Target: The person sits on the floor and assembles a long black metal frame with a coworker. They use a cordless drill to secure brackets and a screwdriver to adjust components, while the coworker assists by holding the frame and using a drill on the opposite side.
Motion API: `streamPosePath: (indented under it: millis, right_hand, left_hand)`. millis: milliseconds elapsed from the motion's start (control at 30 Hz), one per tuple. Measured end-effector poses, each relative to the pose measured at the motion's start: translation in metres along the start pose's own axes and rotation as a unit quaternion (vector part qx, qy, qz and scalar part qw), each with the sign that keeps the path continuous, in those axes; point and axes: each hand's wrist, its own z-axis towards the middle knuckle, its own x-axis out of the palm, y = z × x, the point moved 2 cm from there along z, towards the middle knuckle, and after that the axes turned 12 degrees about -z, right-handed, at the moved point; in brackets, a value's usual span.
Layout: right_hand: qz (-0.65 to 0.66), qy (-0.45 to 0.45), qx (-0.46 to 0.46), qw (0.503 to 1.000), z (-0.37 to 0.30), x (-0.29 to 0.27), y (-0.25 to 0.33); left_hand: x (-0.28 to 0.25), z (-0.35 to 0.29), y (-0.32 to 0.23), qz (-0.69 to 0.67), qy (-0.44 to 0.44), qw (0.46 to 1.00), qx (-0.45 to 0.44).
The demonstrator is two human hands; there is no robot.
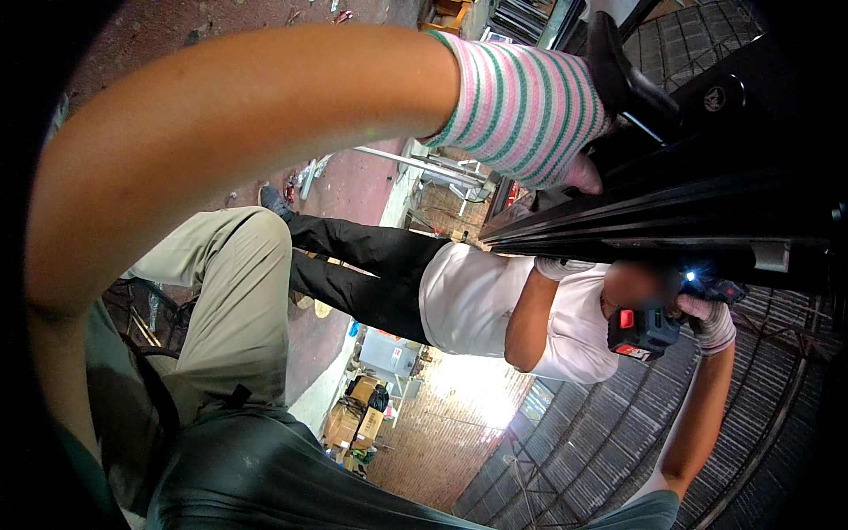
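Note:
The view lies sideways, with the floor at left and the roof at right. My left hand point(543, 115), in a pink, green and white striped glove, grips a long black metal frame point(636, 208) at the top right. Its thumb shows against the bars; the other fingers are hidden. Beside it sits a black curved part point(627, 75) with a bright metal rod. My right hand point(707, 322), gloved too, is closed round a cordless drill point(647, 334). The drill's battery pack faces me and its lamp is lit near the frame. The bit cannot be made out.
A co-worker point(477, 296) in a white shirt and black trousers stands opposite, a gloved hand point(565, 268) at the frame. Cardboard boxes point(343, 424) and a grey container point(389, 353) stand by the brick wall point(442, 442). Scraps point(309, 177) litter the reddish floor.

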Motion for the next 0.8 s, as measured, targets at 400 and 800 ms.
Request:
streamPosePath:
  millis: [400,800]
  right_hand:
    - [-0.036,-0.030,0.018,0.999,-0.002,-0.010,-0.006]
    - [-0.131,0.007,-0.112,0.985,0.017,-0.031,-0.043]
  left_hand:
    - [0.008,-0.001,0.009,0.079,-0.028,0.994,0.070]
    - [0.003,0.001,0.004,0.015,0.010,0.998,0.062]
